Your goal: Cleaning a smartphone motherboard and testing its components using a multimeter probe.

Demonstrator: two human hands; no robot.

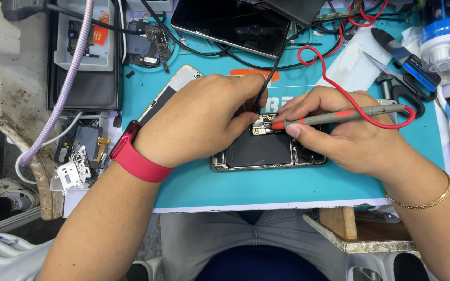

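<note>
An opened phone (266,153) lies on the teal work mat (225,187), its battery and circuit board exposed. My left hand (204,117), with a red wristband, pinches a thin black probe (263,96) whose tip touches the board. In my right hand (339,130) I hold a grey and red probe (339,117) like a pen, with its red tip on the same board. A red wire (334,78) loops back from that probe. A gold bracelet (423,200) circles my right wrist.
A phone screen (230,23) lies face up at the back among black cables. Scissors (402,78) and a blue-capped bottle (438,31) sit at the right. Loose phone parts (79,156) and a tray (87,36) are at the left, beside a purple braided cable (69,78).
</note>
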